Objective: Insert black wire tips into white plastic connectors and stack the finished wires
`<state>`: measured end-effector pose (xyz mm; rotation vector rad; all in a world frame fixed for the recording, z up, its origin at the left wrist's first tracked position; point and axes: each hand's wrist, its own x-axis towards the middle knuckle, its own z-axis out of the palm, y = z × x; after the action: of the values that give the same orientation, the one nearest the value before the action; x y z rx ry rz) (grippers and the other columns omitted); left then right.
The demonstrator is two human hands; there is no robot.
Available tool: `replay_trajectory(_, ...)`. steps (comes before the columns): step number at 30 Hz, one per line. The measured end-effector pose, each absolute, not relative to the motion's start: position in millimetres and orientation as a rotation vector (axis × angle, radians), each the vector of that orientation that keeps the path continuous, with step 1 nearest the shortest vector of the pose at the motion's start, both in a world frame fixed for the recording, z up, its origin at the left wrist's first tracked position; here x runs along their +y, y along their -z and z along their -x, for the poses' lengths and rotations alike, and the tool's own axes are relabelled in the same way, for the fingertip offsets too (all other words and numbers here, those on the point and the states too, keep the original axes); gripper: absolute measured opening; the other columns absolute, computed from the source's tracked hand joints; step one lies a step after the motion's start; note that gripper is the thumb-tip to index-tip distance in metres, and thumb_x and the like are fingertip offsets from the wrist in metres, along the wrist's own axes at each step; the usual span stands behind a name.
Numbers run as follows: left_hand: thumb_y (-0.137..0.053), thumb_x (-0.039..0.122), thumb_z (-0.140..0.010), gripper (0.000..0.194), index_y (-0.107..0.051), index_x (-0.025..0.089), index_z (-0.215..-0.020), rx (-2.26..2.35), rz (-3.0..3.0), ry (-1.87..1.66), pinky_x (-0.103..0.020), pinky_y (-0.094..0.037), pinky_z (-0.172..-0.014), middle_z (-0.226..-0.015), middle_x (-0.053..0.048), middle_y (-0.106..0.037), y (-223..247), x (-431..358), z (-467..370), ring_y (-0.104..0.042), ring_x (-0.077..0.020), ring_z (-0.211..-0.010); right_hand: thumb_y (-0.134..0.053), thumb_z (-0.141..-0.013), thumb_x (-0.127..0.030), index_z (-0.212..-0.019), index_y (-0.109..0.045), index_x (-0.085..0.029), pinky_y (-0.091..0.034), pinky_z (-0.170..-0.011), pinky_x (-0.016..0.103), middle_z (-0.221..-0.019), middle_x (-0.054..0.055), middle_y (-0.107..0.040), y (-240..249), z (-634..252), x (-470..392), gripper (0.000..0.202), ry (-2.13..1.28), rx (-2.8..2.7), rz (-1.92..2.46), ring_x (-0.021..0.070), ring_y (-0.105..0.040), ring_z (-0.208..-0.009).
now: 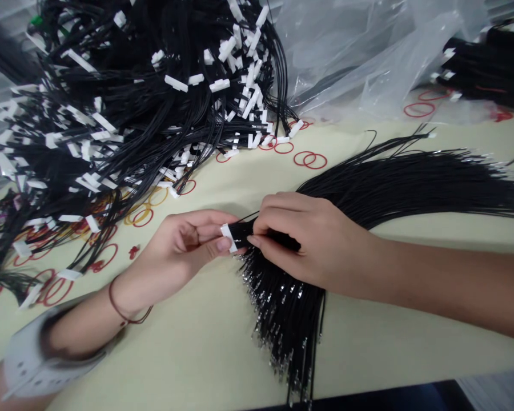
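Between the thumb and fingers of my left hand (192, 240) sits a white plastic connector (228, 237), with black wires running out of its right side. Close beside it, my right hand (308, 240) pinches near those wires; exactly which wire lies between its fingertips is too small to make out. Beneath my right hand lies a thick bundle of loose black wires (282, 319), its silvery crimped ends fanned toward the table's front. More of these wires (420, 188) stretch away to the right, also tipped with metal.
A large heap of black wire harnesses (154, 103) with white connectors fills the back left. Red rubber bands (310, 160) are scattered over the pale table (175, 342). A clear plastic bag (346, 63) lies behind, with another dark wire bundle (488, 68) at back right.
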<state>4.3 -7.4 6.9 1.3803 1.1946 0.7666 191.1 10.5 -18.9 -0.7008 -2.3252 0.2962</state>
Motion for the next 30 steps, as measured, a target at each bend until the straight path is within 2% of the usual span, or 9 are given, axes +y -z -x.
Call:
replay_trajectory(6, -0.062, 0.006, -0.073, 0.016, -0.067, 0.014, -0.086, 1.216, -1.380, -0.768, -0.017, -0.053, -0.064, -0.071, 0.000, -0.073, -6.5, -5.4, -3.3, -0.066, -0.0099, -0.066, -0.044, -0.083, -0.016, -0.070, -0.057, -0.011, -0.036, -0.062, 0.021, -0.070, 0.002, -0.050, 17.7, -191.3, 10.8, 0.019, -0.333, -2.370, 0.728, 0.0087, -0.044, -0.065)
replay_trajectory(14, -0.059, 0.000, -0.075, 0.021, -0.069, 0.017, -0.084, 1.192, -1.312, -0.841, -0.007, -0.047, -0.058, -0.064, 0.005, -0.071, -8.3, -10.9, -9.2, -0.063, -0.0032, -0.060, -0.043, -0.083, -0.018, -0.072, -0.059, -0.011, -0.035, -0.061, 0.021, -0.070, 0.002, -0.049, 15.6, -194.0, 13.4, 0.021, -0.343, -2.418, 0.694, 0.0082, -0.044, -0.064)
replay_trajectory(21, -0.061, 0.006, -0.074, 0.018, -0.067, 0.017, -0.086, 1.176, -1.447, -0.767, -0.015, -0.050, -0.059, -0.067, 0.002, -0.070, -6.8, -7.5, -3.9, -0.063, -0.0087, -0.061, -0.042, -0.084, -0.018, -0.073, -0.059, -0.011, -0.035, -0.060, 0.021, -0.072, 0.002, -0.048, 13.6, -194.6, 14.1, 0.022, -0.349, -2.453, 0.682, 0.0081, -0.043, -0.063)
replay_trajectory(30, -0.060, 0.003, -0.075, 0.022, -0.069, 0.020, -0.086, 1.160, -1.361, -0.784, -0.012, -0.049, -0.063, -0.066, 0.005, -0.070, -8.8, -9.7, -6.6, -0.062, -0.0052, -0.064, -0.042, -0.084, -0.018, -0.073, -0.058, -0.011, -0.035, -0.060, 0.022, -0.072, 0.003, -0.048, 9.0, -195.9, 14.7, 0.021, -0.372, -2.495, 0.700, 0.0083, -0.044, -0.064)
